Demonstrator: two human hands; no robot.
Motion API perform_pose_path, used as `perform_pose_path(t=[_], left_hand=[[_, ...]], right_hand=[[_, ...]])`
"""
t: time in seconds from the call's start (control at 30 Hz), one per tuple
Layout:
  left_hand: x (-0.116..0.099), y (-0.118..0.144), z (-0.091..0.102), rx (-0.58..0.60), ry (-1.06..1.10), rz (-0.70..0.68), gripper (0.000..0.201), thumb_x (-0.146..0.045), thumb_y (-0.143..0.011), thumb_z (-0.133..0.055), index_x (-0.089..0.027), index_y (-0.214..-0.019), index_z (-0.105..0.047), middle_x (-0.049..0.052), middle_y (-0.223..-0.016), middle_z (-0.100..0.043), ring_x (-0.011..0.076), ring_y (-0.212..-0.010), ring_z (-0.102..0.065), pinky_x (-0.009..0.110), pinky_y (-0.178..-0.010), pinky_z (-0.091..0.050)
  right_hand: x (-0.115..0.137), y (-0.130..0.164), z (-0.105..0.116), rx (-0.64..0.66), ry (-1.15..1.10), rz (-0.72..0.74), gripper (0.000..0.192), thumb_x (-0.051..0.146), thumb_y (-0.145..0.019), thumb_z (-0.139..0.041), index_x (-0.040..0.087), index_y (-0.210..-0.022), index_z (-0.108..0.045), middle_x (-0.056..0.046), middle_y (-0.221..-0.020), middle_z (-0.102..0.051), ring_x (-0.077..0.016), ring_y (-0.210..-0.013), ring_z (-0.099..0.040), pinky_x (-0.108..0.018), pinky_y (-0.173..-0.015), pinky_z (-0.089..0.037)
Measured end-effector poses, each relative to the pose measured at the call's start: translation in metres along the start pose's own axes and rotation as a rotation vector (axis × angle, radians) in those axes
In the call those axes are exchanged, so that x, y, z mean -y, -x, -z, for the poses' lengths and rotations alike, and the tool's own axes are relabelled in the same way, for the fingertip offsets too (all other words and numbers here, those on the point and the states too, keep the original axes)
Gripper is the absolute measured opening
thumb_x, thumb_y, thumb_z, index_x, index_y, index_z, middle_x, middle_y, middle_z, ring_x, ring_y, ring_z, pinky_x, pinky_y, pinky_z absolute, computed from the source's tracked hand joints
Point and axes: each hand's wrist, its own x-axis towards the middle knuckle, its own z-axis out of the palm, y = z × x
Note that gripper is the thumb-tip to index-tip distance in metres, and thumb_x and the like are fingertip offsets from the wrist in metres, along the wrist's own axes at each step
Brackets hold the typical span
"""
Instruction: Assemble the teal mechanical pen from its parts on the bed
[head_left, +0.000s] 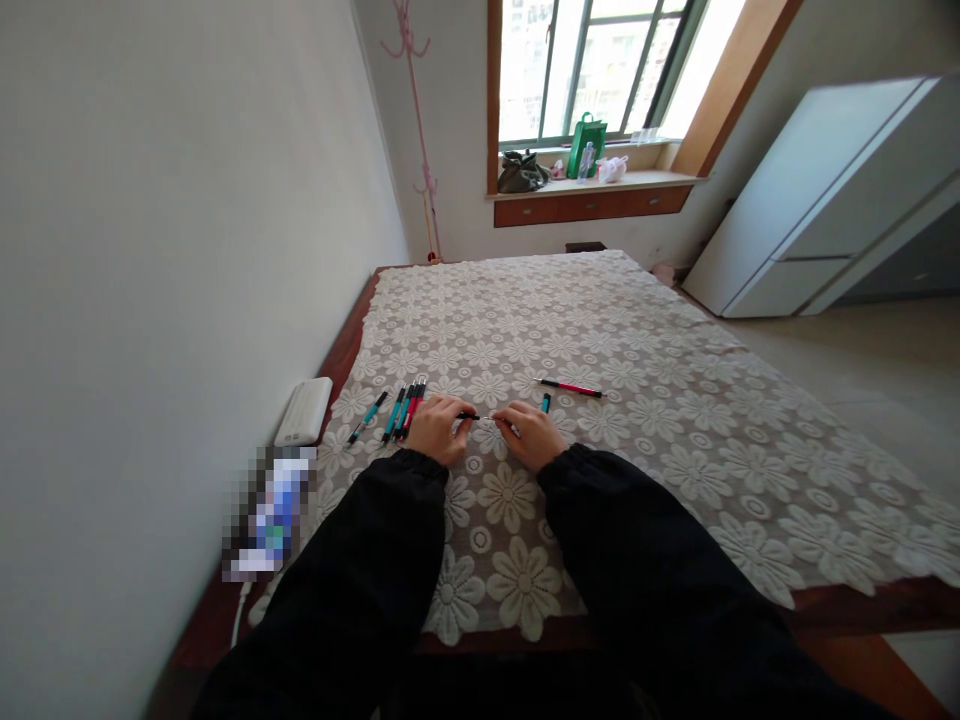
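Observation:
My left hand [441, 428] and my right hand [536, 435] rest on a lace tablecloth [637, 400] and together hold a thin pen part [484, 417] stretched between them; its dark end sits at my left fingers and a pale tip at my right. A small teal cap [545, 403] lies just beyond my right hand. Farther back lies a red pen [568, 388]. Left of my left hand sits a bunch of teal and red pens [403, 409], with one teal pen [367, 417] apart from it.
A white power bank [304, 411] lies on the wooden edge by the left wall, with a blurred item [268, 512] nearer me. Bags and a bottle stand on the window sill [592, 183]. A white cabinet [832, 200] stands at the right.

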Motion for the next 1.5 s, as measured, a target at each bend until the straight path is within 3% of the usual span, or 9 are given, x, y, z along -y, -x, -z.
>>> perform_pose_path(t=[0.3,0.8,1.03,1.17,1.33,1.5], left_hand=[[-0.003,0.002,0.001,-0.002,0.003,-0.019,0.014,-0.020,-0.081,-0.064,-0.025,-0.093,-0.069,0.002,-0.095,-0.073,0.0239,-0.098,-0.062,0.041,-0.088,-0.046],[-0.007,0.001,0.002,0.099,0.056,-0.074,0.018,-0.022,-0.082,-0.064,-0.026,-0.098,-0.069,0.002,-0.092,-0.073,0.0231,-0.093,-0.064,0.039,-0.086,-0.050],[-0.005,0.002,-0.002,0.099,0.054,-0.072,0.019,-0.022,-0.083,-0.064,-0.024,-0.100,-0.069,0.003,-0.092,-0.073,0.0237,-0.094,-0.064,0.040,-0.086,-0.050],[-0.004,0.002,-0.003,0.099,0.073,-0.114,0.021,-0.021,-0.085,-0.062,-0.025,-0.103,-0.069,0.002,-0.099,-0.075,0.0231,-0.096,-0.063,0.041,-0.088,-0.049],[-0.002,0.002,-0.002,0.006,0.103,-0.055,0.020,-0.016,-0.082,-0.063,-0.025,-0.098,-0.070,0.001,-0.095,-0.075,0.0215,-0.094,-0.064,0.039,-0.089,-0.050],[-0.002,0.003,-0.003,-0.033,0.102,-0.006,0.019,-0.016,-0.081,-0.065,-0.025,-0.097,-0.071,0.002,-0.093,-0.074,0.0214,-0.093,-0.064,0.038,-0.088,-0.051]], right_hand=[[0.003,0.000,0.001,0.032,0.020,0.057,0.019,0.019,-0.096,-0.052,0.021,-0.099,-0.071,-0.005,-0.083,-0.062,-0.0189,-0.081,-0.060,-0.031,-0.077,-0.050],[0.008,0.000,0.003,0.101,0.007,0.108,0.022,0.014,-0.096,-0.047,0.021,-0.109,-0.063,-0.008,-0.095,-0.066,-0.0232,-0.096,-0.060,-0.037,-0.087,-0.051],[0.012,0.001,0.004,0.084,-0.106,0.095,0.055,0.000,-0.081,-0.045,0.019,-0.132,-0.049,-0.008,-0.103,-0.066,-0.0228,-0.099,-0.061,-0.038,-0.091,-0.050],[0.014,0.001,0.006,0.036,-0.123,0.102,0.052,0.005,-0.087,-0.042,0.021,-0.136,-0.045,-0.009,-0.110,-0.066,-0.0230,-0.104,-0.061,-0.039,-0.093,-0.050],[0.013,-0.002,0.014,-0.103,-0.007,-0.021,0.036,0.025,-0.086,-0.060,0.022,-0.122,-0.054,-0.008,-0.110,-0.066,-0.0269,-0.106,-0.059,-0.042,-0.095,-0.046],[0.007,-0.004,0.018,-0.165,0.054,-0.136,0.010,0.017,-0.083,-0.056,0.022,-0.090,-0.061,-0.005,-0.086,-0.066,-0.0228,-0.087,-0.059,-0.036,-0.083,-0.045]])
